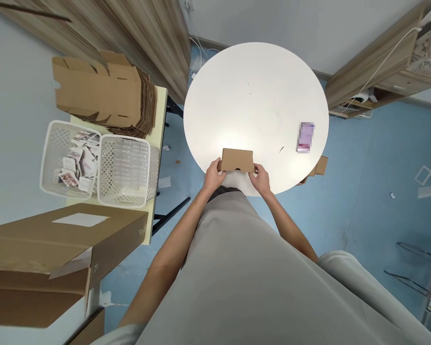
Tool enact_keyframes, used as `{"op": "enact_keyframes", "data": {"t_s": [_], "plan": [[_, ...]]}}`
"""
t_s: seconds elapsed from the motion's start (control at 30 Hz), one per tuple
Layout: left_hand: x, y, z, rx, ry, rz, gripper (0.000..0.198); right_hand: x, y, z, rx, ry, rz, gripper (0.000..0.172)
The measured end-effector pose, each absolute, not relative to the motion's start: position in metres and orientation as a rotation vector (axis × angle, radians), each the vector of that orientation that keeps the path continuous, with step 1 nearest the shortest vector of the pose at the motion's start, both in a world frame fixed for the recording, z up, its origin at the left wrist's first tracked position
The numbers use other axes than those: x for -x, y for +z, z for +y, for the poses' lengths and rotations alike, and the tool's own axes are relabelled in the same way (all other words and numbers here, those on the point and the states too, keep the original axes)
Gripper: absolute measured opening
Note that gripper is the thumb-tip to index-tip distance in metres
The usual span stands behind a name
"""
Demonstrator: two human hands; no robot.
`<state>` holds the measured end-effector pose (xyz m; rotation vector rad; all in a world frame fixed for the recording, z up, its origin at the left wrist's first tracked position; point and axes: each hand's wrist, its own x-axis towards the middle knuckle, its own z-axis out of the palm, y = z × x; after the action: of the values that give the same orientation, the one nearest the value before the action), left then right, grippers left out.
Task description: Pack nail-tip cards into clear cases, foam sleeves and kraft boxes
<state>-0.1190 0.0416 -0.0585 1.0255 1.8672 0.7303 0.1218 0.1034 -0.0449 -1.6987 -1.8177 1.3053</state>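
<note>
A small brown cardboard box (237, 160) lies at the near edge of the round white table (255, 96). My left hand (214, 175) grips its left end with the fingers curled round it. My right hand (260, 177) holds its right end, thumb on top, fingers closed on the box. The box looks folded shut, its lid facing up. A small purple and white packet (305, 137), blurred, lies on the table to the right, apart from both hands.
A side table (157, 158) at the left carries a stack of flat cardboard blanks (104, 93) and two white mesh baskets (93, 163), one with small packets. Large cartons (57, 254) stand near left. Another small box (319, 166) sits under the table's right edge.
</note>
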Motion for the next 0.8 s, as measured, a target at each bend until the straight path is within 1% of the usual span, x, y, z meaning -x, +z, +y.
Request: {"op": "enact_keyframes", "data": {"t_s": [0.1, 0.2, 0.3, 0.37, 0.47, 0.57, 0.63, 0.73, 0.8], "plan": [[0.118, -0.062, 0.030, -1.146, 0.550, 1.887, 0.078, -0.126, -0.053, 0.091, 1.723, 1.281, -1.982, 0.038], [0.118, -0.061, 0.018, -1.229, 0.466, 1.887, 0.078, -0.130, -0.055, 0.082, 1.795, 1.288, -2.097, 0.039], [0.119, -0.056, 0.008, -1.266, 0.443, 1.880, 0.075, -0.133, -0.053, 0.075, 1.795, 1.312, -2.098, 0.055], [0.119, -0.052, 0.004, -1.261, 0.417, 1.856, 0.072, -0.134, -0.051, 0.072, 1.732, 1.321, -2.078, 0.060], [0.119, -0.047, 0.002, -1.256, 0.354, 1.830, 0.064, -0.134, -0.049, 0.071, 1.697, 1.349, -2.064, 0.056], [0.117, -0.047, 0.002, -1.264, 0.292, 1.813, 0.054, -0.133, -0.050, 0.071, 1.703, 1.367, -2.099, 0.055], [0.116, -0.049, 0.002, -1.252, 0.271, 1.803, 0.052, -0.133, -0.051, 0.072, 1.727, 1.362, -2.118, 0.056], [0.115, -0.054, 0.001, -1.230, 0.298, 1.784, 0.049, -0.133, -0.053, 0.074, 1.785, 1.361, -2.123, 0.057], [0.114, -0.058, 0.001, -1.231, 0.333, 1.786, 0.044, -0.134, -0.054, 0.076, 1.804, 1.352, -2.133, 0.058]]}}
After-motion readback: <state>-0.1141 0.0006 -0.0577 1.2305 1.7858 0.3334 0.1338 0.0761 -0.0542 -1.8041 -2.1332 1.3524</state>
